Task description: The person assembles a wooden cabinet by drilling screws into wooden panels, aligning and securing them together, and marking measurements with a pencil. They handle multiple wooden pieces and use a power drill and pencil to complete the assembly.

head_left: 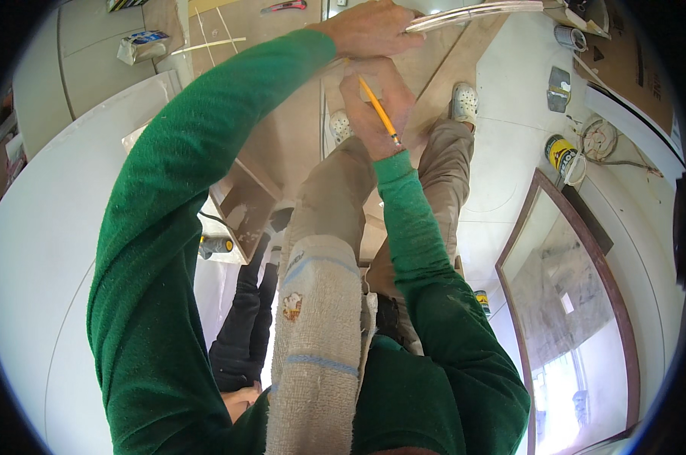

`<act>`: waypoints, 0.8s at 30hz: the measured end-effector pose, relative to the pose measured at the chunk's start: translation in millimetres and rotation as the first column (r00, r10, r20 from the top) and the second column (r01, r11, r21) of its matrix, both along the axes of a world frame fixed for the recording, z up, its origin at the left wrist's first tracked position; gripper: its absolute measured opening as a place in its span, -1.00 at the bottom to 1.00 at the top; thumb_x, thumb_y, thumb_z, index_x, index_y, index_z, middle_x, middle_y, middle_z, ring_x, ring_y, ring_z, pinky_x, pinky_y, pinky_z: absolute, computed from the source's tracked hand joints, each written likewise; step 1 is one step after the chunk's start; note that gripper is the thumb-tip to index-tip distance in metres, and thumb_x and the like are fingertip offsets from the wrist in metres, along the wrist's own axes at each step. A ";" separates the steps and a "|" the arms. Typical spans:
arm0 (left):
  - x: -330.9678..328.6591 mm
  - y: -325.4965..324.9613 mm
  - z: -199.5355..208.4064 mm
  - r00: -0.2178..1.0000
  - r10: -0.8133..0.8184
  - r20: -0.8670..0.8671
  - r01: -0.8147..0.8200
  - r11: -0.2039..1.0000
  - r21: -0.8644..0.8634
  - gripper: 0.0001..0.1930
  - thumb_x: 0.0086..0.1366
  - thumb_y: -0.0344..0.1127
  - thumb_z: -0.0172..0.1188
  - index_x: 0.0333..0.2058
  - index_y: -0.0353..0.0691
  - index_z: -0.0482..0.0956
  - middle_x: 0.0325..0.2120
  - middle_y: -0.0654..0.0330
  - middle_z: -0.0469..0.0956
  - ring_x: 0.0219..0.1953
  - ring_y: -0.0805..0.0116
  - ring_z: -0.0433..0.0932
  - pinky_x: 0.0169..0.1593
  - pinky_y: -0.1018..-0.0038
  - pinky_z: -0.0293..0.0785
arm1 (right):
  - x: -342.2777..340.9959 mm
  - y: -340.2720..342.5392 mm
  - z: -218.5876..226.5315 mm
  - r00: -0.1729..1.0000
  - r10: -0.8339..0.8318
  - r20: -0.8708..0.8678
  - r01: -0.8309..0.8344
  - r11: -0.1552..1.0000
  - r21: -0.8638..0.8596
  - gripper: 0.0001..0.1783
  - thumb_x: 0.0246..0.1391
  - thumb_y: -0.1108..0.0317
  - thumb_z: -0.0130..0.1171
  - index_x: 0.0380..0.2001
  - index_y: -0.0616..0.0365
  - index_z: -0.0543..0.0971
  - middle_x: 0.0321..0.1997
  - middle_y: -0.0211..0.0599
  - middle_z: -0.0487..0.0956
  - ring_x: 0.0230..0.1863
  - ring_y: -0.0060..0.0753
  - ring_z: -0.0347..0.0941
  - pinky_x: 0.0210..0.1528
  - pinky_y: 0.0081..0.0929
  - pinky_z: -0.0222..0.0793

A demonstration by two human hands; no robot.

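At the top centre my left hand (pixel 373 29) is closed at the end of a bundle of thin pale strips (pixel 479 14). The strips reach to the right of it, slightly bowed. Just below, my right hand (pixel 381 106) grips a yellow pencil (pixel 379 108). The pencil's tip points up and left, and its eraser end lies over my wrist. Both hands are above a brown wooden board (pixel 282 98). Near its far edge lies a red utility knife (pixel 285 6), with narrow pale strips (pixel 206 47) crossing to the left.
A dark-framed glass panel (pixel 631 356) leans at the right, near a yellow-and-black can (pixel 561 155) and coiled cable (pixel 601 139). Another person's dark-clothed legs (pixel 241 326) are at lower left. A wooden box (pixel 244 201) and a black-and-yellow tool (pixel 216 245) stand nearby.
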State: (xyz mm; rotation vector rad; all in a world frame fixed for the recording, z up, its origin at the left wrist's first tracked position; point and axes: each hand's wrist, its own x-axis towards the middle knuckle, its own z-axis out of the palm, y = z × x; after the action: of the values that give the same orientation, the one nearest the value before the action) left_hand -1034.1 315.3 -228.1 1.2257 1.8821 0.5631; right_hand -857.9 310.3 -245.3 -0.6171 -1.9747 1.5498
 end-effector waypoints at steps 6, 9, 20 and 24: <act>-2.8 0.4 5.6 0.999 0.010 0.031 -0.009 1.000 -0.025 -0.51 0.53 -0.12 0.18 0.26 -0.34 0.58 -0.17 -0.47 0.71 -0.04 -0.44 0.75 0.03 -0.12 0.65 | 1.6 -0.5 -1.3 0.998 0.033 -0.050 -0.031 0.999 0.038 -0.72 0.02 0.64 0.42 -0.18 0.20 0.67 -0.16 -0.02 0.73 -0.11 0.08 0.75 -0.04 -0.18 0.67; -4.0 0.2 0.0 1.000 0.005 0.026 -0.005 1.000 -0.007 -0.51 0.53 -0.11 0.20 0.26 -0.33 0.59 -0.15 -0.46 0.72 -0.03 -0.42 0.76 0.03 -0.11 0.65 | 2.3 -1.0 -0.3 0.998 -0.002 0.055 0.003 1.000 -0.004 -0.74 0.05 0.63 0.43 -0.17 0.19 0.68 -0.14 -0.03 0.75 -0.10 0.05 0.76 -0.01 -0.19 0.67; 12.0 -6.4 -18.4 0.909 0.050 -0.413 -0.026 0.998 0.065 -0.52 0.55 0.12 0.23 0.03 -0.22 0.75 -0.38 -0.16 0.77 -0.24 -0.23 0.79 -0.11 -0.08 0.71 | 98.2 52.5 27.3 0.954 0.075 0.290 -0.016 0.979 -0.203 -0.93 0.34 0.44 0.44 -0.19 0.17 0.72 -0.28 -0.23 0.73 -0.26 -0.51 0.67 -0.16 -0.47 0.57; 27.5 -8.6 -0.8 0.851 0.224 -0.475 -0.203 0.975 0.095 -0.57 0.55 0.11 0.27 -0.12 -0.22 0.71 -0.39 -0.06 0.76 -0.27 -0.17 0.78 -0.16 -0.08 0.67 | 177.5 109.4 31.9 0.933 0.075 0.352 0.026 0.961 -0.274 -0.87 0.35 0.44 0.45 -0.26 0.23 0.67 -0.39 -0.33 0.66 -0.35 -0.67 0.53 -0.25 -0.56 0.46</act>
State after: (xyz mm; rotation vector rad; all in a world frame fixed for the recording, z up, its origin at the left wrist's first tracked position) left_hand -1006.6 306.7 -229.0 1.2743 2.4640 0.4366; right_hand -680.4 419.7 -213.4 -1.0598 -2.0413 1.8518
